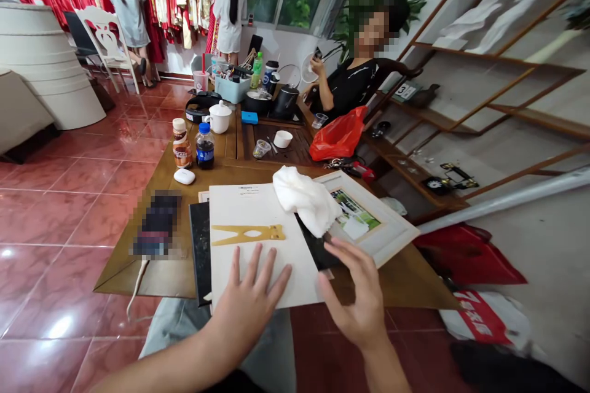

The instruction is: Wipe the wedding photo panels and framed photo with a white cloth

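My left hand [252, 287] lies spread on a white sheet or board [253, 206], its fingertips just below a flat yellow, forked tool [271, 233]. The kind of this tool is not plain to me. To the right, my right hand [357, 291] hovers near the edge of the white sheet, fingers apart and holding nothing. A crumpled white cloth [304, 196] rests over the top right corner of the sheet. Under the sheet, a black board or folder [199, 252] sticks out at the left. Beyond the cloth is a white-framed picture [394, 233], partly covered by it.
On the wooden table's left stand a coffee bottle [182, 144], a cola bottle [205, 146], a white case [184, 176] and a blurred phone [159, 221] with a cable. Farther back are a white lidded mug [220, 116] and a red plastic bag [338, 135]. A person [359, 80] sits at the far right.
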`<state>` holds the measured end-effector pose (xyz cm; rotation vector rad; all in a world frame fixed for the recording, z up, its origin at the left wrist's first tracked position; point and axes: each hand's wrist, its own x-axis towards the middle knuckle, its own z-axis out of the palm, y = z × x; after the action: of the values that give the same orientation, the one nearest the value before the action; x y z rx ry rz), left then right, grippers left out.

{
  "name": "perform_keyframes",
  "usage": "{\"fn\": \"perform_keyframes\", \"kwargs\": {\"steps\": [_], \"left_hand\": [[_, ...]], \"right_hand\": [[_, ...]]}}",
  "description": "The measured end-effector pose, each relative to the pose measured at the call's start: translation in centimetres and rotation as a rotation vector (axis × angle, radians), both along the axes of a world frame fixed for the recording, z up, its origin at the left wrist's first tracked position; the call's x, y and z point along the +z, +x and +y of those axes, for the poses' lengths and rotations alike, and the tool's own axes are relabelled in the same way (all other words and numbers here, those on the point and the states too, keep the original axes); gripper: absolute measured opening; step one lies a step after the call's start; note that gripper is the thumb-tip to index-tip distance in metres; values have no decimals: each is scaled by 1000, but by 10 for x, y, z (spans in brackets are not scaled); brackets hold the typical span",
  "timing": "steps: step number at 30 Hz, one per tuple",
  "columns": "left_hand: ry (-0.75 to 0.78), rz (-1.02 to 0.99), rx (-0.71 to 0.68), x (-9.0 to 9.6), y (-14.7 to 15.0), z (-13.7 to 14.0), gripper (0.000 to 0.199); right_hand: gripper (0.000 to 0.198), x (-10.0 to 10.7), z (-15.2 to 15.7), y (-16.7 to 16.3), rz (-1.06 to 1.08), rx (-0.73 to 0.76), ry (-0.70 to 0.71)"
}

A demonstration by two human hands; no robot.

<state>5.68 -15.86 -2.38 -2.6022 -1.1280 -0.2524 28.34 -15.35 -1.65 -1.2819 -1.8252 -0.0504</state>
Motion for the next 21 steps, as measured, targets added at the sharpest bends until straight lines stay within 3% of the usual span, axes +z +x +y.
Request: {"fn": "perform_keyframes", "kwargs": {"steps": [5,11,16,21], "left_hand": [[116,41,-19,-1,-10,-1,59],[233,77,-60,3,-25,-14,56],[259,126,-91,3,-40,-30,60],[276,119,-108,0,-49,-33,62]], "right_hand": [[45,-42,-47,-13,252,-52,-92],[43,-76,-65,-32,557,-49,-198],[43,-76,-76,-55,1095,-12,-381],[47,-66,-79,-75,1556,191,-657]]}}
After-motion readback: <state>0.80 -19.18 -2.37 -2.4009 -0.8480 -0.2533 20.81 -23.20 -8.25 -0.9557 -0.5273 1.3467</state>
